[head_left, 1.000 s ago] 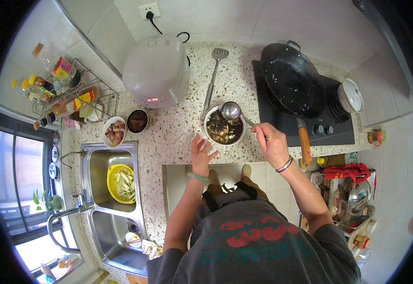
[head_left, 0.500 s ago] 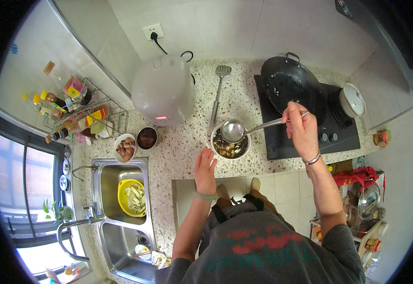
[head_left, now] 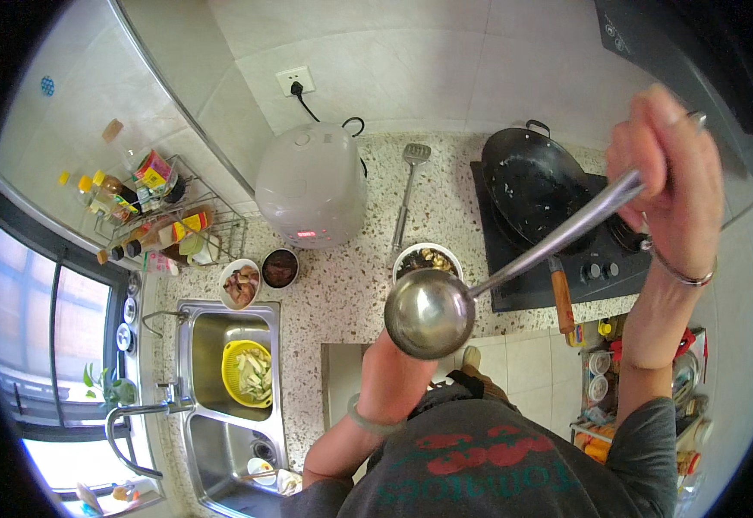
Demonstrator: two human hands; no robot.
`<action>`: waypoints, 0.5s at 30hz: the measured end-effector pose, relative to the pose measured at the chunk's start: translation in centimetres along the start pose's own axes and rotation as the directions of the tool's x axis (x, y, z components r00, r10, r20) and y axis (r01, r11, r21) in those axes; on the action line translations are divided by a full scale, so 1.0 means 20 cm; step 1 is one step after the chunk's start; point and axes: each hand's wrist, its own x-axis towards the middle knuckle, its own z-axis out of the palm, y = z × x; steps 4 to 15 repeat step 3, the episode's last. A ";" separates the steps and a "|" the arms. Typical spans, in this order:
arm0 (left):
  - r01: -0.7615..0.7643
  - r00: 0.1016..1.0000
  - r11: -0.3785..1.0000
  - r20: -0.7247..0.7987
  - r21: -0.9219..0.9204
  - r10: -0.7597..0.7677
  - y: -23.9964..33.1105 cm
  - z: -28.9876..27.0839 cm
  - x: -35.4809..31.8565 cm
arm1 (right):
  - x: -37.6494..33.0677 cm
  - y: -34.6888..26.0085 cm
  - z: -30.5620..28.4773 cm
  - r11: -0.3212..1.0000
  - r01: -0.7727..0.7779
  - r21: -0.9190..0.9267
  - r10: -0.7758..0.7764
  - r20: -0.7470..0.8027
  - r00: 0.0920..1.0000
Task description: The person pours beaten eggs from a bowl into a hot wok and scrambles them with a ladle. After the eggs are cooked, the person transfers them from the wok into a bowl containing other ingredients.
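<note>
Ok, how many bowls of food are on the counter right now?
3: a white bowl and a dark bowl beside the sink, plus a bowl partly hidden behind the ladle.

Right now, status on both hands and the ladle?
Right hand gripping ladle handle, raised high. Left hand mostly hidden behind ladle bowl, near food bowl. Ladle bowl looks empty. Nothing blocking it.

A shiny silver steel ladle (head_left: pixel 429 311) gleams above the beige speckled stone counter (head_left: pixel 342 285). The round black iron wok (head_left: pixel 534 183) has an orange-brown handle. The domed rice cooker (head_left: pixel 311 183) is white, and the plastic colander (head_left: pixel 248 372) in the grey steel sink (head_left: pixel 195 345) is yellow.
</note>
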 end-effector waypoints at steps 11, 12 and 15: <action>0.077 0.994 0.997 0.078 -0.014 -0.075 0.04 0.22 -0.08 | 0.01 -0.11 -0.10 0.987 0.055 0.148 -0.064 0.051 0.997; 0.077 0.994 0.997 0.078 -0.014 -0.075 0.04 0.22 -0.08 | 0.01 -0.11 -0.10 0.987 0.055 0.148 -0.064 0.051 0.997; 0.077 0.994 0.997 0.078 -0.014 -0.075 0.04 0.22 -0.08 | 0.01 -0.11 -0.10 0.987 0.055 0.148 -0.064 0.051 0.997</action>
